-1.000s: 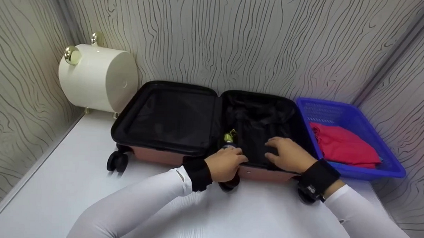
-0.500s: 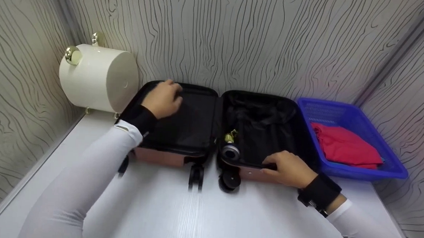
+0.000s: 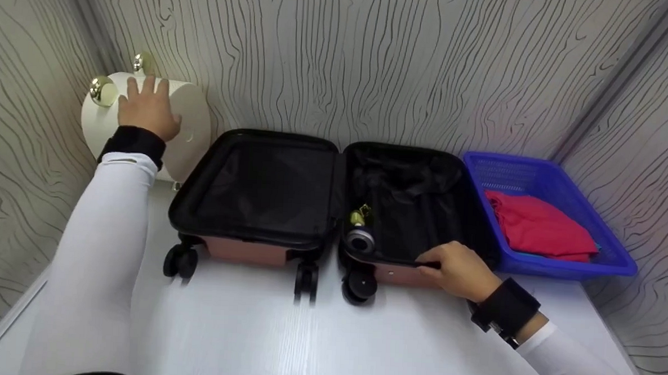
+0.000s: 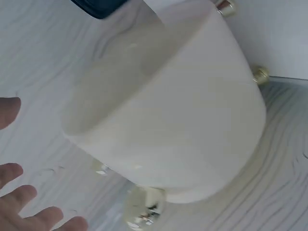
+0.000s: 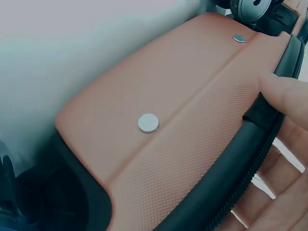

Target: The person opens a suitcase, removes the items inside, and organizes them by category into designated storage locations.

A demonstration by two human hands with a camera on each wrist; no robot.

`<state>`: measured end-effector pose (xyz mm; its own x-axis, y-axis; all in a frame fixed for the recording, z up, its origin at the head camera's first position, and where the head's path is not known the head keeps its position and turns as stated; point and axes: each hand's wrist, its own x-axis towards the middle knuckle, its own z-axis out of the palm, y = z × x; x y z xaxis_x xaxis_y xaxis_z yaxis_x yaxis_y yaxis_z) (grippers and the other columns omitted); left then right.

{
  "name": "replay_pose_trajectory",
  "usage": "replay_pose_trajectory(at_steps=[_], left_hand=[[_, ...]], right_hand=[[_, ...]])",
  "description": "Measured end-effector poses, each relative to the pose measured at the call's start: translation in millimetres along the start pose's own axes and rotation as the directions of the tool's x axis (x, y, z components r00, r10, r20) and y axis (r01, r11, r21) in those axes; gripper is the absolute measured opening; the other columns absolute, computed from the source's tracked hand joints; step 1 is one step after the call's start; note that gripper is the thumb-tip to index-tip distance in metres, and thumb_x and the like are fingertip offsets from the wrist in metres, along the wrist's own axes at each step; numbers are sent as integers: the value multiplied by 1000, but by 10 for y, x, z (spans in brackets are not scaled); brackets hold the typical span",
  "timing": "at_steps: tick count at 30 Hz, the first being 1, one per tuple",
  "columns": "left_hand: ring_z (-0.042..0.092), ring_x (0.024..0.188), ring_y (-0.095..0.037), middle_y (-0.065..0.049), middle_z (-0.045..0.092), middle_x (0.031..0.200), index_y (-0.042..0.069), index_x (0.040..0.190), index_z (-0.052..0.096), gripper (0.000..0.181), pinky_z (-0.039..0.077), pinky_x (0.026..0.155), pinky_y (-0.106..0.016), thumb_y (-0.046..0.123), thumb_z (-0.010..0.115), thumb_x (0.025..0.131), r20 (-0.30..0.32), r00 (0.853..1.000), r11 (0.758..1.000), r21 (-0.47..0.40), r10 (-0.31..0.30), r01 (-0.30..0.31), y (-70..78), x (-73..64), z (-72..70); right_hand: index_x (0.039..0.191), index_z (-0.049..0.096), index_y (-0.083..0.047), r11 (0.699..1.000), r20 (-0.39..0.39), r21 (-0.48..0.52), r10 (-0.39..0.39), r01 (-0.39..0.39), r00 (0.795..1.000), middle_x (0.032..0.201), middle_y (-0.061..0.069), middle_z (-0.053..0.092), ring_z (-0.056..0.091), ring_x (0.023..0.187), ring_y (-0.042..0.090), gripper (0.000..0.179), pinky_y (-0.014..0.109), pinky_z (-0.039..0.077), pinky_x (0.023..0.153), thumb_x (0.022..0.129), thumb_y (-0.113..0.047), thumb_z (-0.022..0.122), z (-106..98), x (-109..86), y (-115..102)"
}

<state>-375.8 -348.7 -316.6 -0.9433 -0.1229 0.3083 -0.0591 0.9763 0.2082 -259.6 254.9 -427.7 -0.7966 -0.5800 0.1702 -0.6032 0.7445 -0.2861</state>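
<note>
Nearest is the white tabletop (image 3: pixel 237 330), under both white sleeves (image 3: pixel 94 244). The right hand (image 3: pixel 459 269), with a black wristband (image 3: pixel 506 308) behind it, pinches the near rim of the suitcase (image 3: pixel 266 184), thumb on the outer side and fingers inside. The suitcase's pink shell (image 5: pixel 183 110), with a round stud (image 5: pixel 148 123) on it, drops away just below that thumb. Black caster wheels (image 3: pixel 359 285) stick out to the left of the right hand.

The suitcase lies unfolded, its right half beyond the right hand and its left half between the two hands. Left of the right hand, in the near corner of the right half, sits a grey ring-shaped end (image 3: pixel 361 242) with a yellow-green piece (image 3: pixel 357 218) just behind it. Right of the right hand, a blue plastic basket (image 3: pixel 575 271) holds a folded red cloth (image 3: pixel 541 227).

Farther off, the left hand (image 3: pixel 147 110) holds nothing, fingers spread, near a cream drum (image 4: pixel 192 120) with gold ball knobs (image 3: pixel 102 91); the left wrist view shows its fingertips apart from the drum. Beyond both hands stands a wood-grain-patterned wall (image 3: pixel 317 57).
</note>
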Motion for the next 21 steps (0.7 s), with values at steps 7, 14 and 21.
replay_pose_trajectory(at_steps=[7, 14, 21], left_hand=[[8, 160, -64, -33, 11, 177, -2, 170, 21, 90, 21, 124, -81, 27, 69, 99, 40, 998, 998, -34, -50, 51, -233, 60, 58], [5, 161, -64, -33, 5, 177, -4, 171, 11, 98, 22, 122, -82, 27, 70, 100, 96, 993, 995, -55, -75, 80, -329, 113, 163], [3, 160, -66, -35, 4, 177, -5, 171, 9, 98, 22, 120, -84, 28, 69, 101, 126, 987, 991, -71, -104, 114, -391, 159, 252]], right_hand=[[106, 86, -4, 1000, -14, 1, 17, -16, 1000, 104, 10, 84, 81, 99, 33, 13, 51, 65, 85, 96, -11, 81, 29, -25, 19], [107, 86, -4, 1000, -31, -24, 11, -11, 999, 104, 10, 84, 81, 99, 32, 14, 52, 65, 86, 95, -9, 81, 37, -40, 7], [109, 86, -5, 999, -34, -32, 21, -22, 999, 105, 10, 84, 80, 99, 32, 15, 51, 65, 85, 97, -10, 80, 52, -50, -5]])
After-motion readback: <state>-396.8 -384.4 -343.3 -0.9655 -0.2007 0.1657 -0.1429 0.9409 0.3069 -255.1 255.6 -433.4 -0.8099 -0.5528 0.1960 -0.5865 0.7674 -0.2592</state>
